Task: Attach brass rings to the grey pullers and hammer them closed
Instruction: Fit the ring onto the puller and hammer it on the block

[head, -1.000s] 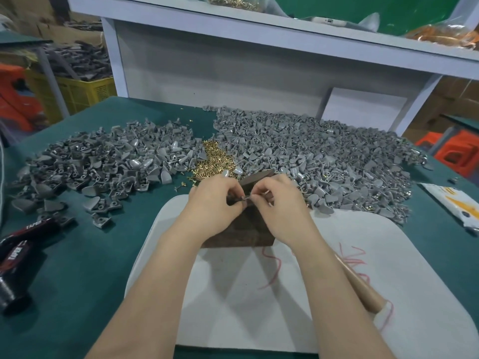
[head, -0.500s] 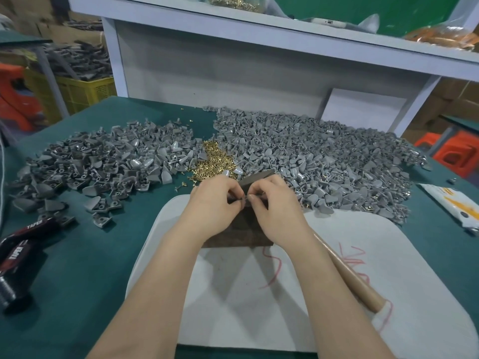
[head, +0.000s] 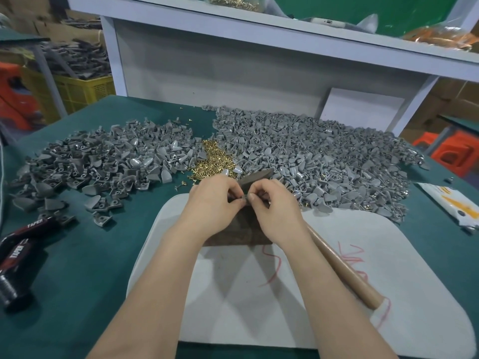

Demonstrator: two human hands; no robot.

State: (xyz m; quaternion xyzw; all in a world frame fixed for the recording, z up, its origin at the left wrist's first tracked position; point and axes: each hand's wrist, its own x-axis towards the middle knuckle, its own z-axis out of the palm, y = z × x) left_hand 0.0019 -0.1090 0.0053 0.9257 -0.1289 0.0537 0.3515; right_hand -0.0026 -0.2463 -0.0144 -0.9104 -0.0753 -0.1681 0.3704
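Note:
My left hand (head: 215, 200) and my right hand (head: 274, 206) meet fingertip to fingertip over a dark block (head: 241, 229) on the white pad (head: 388, 255). Between the fingertips they pinch a small grey puller (head: 245, 197); any brass ring there is too small to make out. Loose brass rings (head: 211, 161) lie in a small heap just beyond my hands. One pile of grey pullers (head: 103, 161) spreads to the left and a larger pile (head: 324, 154) to the right. A wooden hammer handle (head: 344, 268) lies on the pad under my right forearm; its head is hidden.
Black tubes marked TAPER (head: 23, 244) lie at the left edge of the green table (head: 77, 281). A white and orange packet (head: 456, 203) sits at the right edge. A grey shelf unit (head: 233, 60) stands behind the piles. Red thread (head: 350, 255) lies on the pad.
The hands have stayed together over the block, with only small finger movements on the puller. Nothing else has moved.

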